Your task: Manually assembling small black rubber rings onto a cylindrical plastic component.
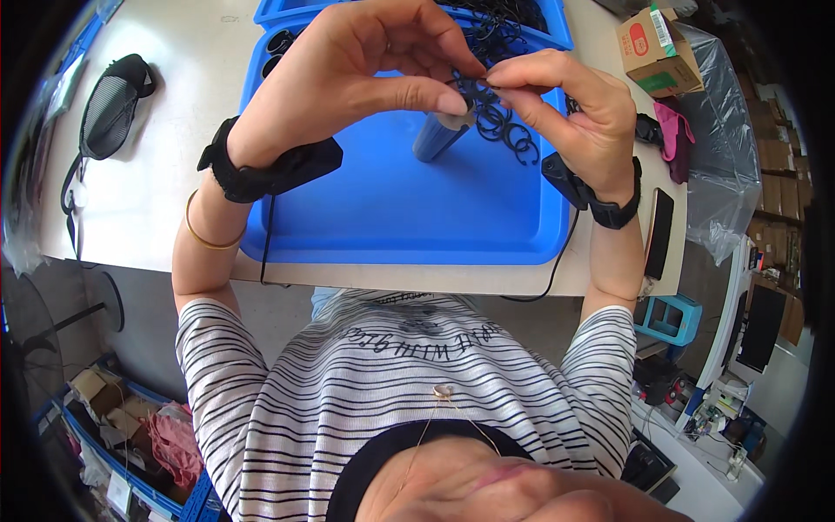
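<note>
My left hand (370, 74) is curled above the blue tray (391, 230), its thumb and fingers closing around small black retaining rings (467, 84). Thumb and forefinger of my right hand (574, 100) pinch at the edge of the same black rings, and the two hands' fingertips nearly meet. Exactly how many rings lie between the fingers is hidden. Just below the fingertips stands a blue cylinder (437, 137) with a greyish top, slightly tilted in view. Several loose black open rings (519, 143) lie in the tray under my right hand.
Behind is another blue bin (561, 26) with a heap of black rings (504, 17). On the left of the table (165, 196) lies a black mesh pouch (113, 109) with a strap. To the right are a cardboard box (657, 56), a dark phone-like slab (659, 233) and pink cloth (672, 135).
</note>
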Available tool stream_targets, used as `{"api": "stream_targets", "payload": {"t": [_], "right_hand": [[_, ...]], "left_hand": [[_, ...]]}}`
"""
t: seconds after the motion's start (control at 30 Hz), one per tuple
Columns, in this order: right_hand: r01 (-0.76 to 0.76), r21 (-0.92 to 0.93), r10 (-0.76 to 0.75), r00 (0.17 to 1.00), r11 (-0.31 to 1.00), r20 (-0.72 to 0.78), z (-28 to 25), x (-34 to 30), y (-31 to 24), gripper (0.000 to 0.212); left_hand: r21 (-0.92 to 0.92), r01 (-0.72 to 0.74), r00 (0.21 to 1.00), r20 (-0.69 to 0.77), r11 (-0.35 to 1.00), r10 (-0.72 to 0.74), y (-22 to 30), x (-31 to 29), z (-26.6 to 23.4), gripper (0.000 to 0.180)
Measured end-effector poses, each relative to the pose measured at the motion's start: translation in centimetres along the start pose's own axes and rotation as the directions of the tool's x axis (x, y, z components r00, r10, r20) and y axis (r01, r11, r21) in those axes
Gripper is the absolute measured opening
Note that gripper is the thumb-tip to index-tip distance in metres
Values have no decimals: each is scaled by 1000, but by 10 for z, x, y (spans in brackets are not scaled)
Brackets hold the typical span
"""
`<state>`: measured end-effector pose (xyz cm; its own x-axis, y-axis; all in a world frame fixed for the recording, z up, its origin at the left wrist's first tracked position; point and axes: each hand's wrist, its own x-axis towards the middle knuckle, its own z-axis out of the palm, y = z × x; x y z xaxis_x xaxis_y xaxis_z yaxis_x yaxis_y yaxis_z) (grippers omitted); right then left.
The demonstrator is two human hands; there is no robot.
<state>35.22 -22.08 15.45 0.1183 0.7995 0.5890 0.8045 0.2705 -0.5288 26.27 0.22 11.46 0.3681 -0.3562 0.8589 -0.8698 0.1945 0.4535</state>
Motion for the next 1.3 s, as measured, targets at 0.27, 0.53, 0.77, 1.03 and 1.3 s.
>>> {"api": "stream_targets", "payload": {"t": [0.27, 0.53, 0.77, 1.03, 1.3], "right_hand": [[-33, -30, 33, 999, 999, -18, -2, 0, -2, 18], [-160, -5, 161, 987, 987, 28, -7, -6, 4, 14], [-171, -25, 172, 983, 985, 65, -7, -6, 3, 14], [-152, -27, 154, 984, 988, 88, -5, -5, 5, 15], [-177, -73, 183, 978, 982, 97, -7, -3, 6, 13]], "left_hand": [[118, 777, 620, -321, 619, -716, 73, 38, 28, 31], [536, 643, 743, -263, 547, -616, 63, 18, 38, 46], [573, 648, 728, -271, 502, -630, 62, 18, 40, 45], [557, 669, 714, -296, 492, -635, 62, 17, 43, 45], [549, 694, 676, -277, 465, -683, 60, 14, 41, 52]]}}
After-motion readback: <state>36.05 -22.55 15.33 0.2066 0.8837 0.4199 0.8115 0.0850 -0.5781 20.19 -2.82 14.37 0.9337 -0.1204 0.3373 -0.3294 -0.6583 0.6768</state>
